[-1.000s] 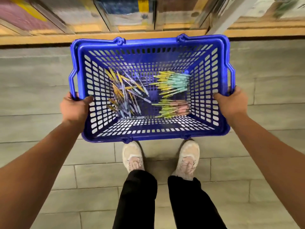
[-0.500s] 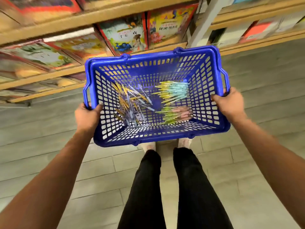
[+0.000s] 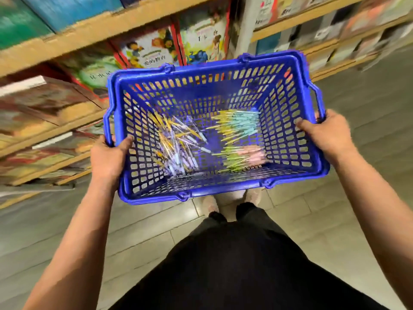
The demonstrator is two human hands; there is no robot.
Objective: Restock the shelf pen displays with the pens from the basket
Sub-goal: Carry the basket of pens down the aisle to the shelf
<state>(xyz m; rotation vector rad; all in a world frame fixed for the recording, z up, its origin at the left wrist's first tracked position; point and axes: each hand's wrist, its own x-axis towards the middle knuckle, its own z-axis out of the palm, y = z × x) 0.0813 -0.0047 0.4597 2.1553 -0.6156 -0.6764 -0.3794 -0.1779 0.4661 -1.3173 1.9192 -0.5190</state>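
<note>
A blue plastic basket point(image 3: 223, 193) hangs in front of me, above the floor. My left hand point(image 3: 109, 159) grips its left rim and my right hand point(image 3: 326, 135) grips its right rim. Inside lie several pens: a loose heap with purple and yellow parts point(image 3: 176, 146) at the left, a bundle with teal caps point(image 3: 237, 124) at the upper right, and a bundle with pink caps point(image 3: 245, 155) below it. No pen display is in sight.
Wooden shelves point(image 3: 89, 34) with picture books point(image 3: 152, 50) run along the left and top. A white upright post point(image 3: 244, 25) splits the shelving. The floor is grey tile point(image 3: 357, 108). My legs and shoes point(image 3: 212, 206) stand under the basket.
The basket has risen and the view has tilted up, bringing more of the bookshelves into sight. Both hands keep the same grip on the rims.
</note>
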